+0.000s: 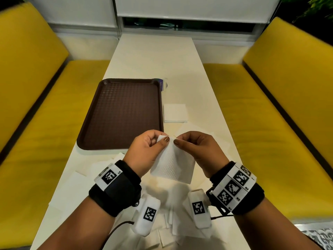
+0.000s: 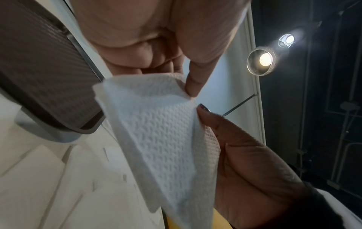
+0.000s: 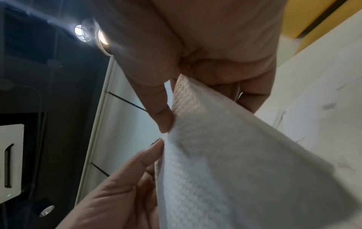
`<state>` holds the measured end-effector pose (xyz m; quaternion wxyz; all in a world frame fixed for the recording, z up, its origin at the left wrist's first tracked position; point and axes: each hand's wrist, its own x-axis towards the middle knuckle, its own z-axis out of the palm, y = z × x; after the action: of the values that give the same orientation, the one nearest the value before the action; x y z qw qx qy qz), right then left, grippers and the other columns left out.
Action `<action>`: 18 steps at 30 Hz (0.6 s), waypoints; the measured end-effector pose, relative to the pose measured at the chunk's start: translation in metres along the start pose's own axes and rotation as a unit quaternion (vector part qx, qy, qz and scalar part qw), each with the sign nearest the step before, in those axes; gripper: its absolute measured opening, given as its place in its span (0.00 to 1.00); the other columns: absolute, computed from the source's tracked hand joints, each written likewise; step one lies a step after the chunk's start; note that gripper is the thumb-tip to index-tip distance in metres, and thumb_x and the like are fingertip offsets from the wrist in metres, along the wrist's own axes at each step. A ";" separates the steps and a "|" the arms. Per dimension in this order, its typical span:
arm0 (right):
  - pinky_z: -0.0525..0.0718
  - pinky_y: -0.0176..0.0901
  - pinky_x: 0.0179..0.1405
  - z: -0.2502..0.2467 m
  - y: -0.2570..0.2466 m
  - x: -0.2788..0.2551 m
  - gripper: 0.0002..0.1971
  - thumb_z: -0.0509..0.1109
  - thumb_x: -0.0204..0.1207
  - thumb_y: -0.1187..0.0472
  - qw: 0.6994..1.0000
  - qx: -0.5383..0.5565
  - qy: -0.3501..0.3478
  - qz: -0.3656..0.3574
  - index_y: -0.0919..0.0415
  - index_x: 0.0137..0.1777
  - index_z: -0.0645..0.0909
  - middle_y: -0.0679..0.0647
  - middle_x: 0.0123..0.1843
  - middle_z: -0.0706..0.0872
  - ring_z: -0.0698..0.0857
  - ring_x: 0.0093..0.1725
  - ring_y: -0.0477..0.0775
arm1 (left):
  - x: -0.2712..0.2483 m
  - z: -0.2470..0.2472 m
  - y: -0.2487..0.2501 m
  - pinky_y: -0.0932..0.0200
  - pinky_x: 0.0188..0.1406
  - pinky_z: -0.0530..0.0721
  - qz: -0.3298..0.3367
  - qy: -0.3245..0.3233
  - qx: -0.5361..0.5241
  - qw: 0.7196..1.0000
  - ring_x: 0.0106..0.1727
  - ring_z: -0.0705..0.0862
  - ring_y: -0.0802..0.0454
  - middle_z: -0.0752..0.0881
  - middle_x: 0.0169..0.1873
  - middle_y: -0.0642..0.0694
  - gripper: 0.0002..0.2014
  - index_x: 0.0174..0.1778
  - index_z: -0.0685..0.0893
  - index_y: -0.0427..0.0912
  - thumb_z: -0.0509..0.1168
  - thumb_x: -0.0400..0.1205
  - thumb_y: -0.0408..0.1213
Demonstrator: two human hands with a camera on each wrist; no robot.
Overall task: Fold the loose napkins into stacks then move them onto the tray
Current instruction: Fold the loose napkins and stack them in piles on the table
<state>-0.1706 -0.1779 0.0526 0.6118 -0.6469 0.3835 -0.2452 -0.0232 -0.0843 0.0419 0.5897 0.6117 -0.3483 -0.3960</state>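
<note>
A white embossed napkin (image 1: 171,163) hangs above the table between both hands. My left hand (image 1: 151,147) pinches its top left corner, thumb on the near face. My right hand (image 1: 191,145) pinches the top edge just beside it. The same napkin (image 2: 162,139) fills the left wrist view, and in the right wrist view the napkin (image 3: 225,170) hangs from the thumb. A dark brown tray (image 1: 124,112), with nothing on it, lies left of centre. A small stack of folded napkins (image 1: 174,112) sits right of the tray. Loose napkins (image 1: 180,228) lie scattered under my wrists.
The long white table (image 1: 155,56) runs away from me between two yellow benches (image 1: 270,98). A small purple-and-white packet (image 1: 164,84) lies by the tray's far right corner. More flat napkins (image 1: 75,188) lie at the near left.
</note>
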 end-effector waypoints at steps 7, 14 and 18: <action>0.84 0.46 0.47 -0.012 0.000 0.003 0.05 0.75 0.76 0.60 1.000 -0.021 0.006 -0.003 0.58 0.42 0.91 0.55 0.43 0.91 0.85 0.43 0.46 | 0.008 0.003 0.000 0.60 0.46 0.85 0.030 -0.012 0.038 0.999 0.43 0.87 0.53 0.91 0.42 0.40 0.05 0.49 0.86 0.38 0.67 0.83 0.34; 0.84 0.42 0.42 -0.033 0.000 0.011 0.06 0.74 0.77 0.64 1.000 -0.014 -0.001 0.005 0.55 0.43 0.91 0.57 0.43 0.92 0.85 0.39 0.49 | 0.024 -0.001 0.001 0.48 0.55 0.85 0.013 0.001 0.049 0.999 0.50 0.88 0.44 0.91 0.46 0.40 0.08 0.50 0.88 0.41 0.64 0.85 0.36; 0.88 0.46 0.45 -0.039 0.003 0.021 0.04 0.75 0.76 0.64 1.000 -0.009 0.004 0.007 0.58 0.43 0.91 0.59 0.43 0.93 0.87 0.39 0.51 | 0.033 0.003 0.000 0.57 0.49 0.85 0.011 0.011 0.033 0.999 0.49 0.88 0.47 0.91 0.46 0.43 0.13 0.53 0.89 0.38 0.59 0.88 0.37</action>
<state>-0.1896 -0.2182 0.0519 0.6066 -0.6484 0.3925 -0.2399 -0.0113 -0.1148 0.0391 0.5772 0.6312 -0.3617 -0.3709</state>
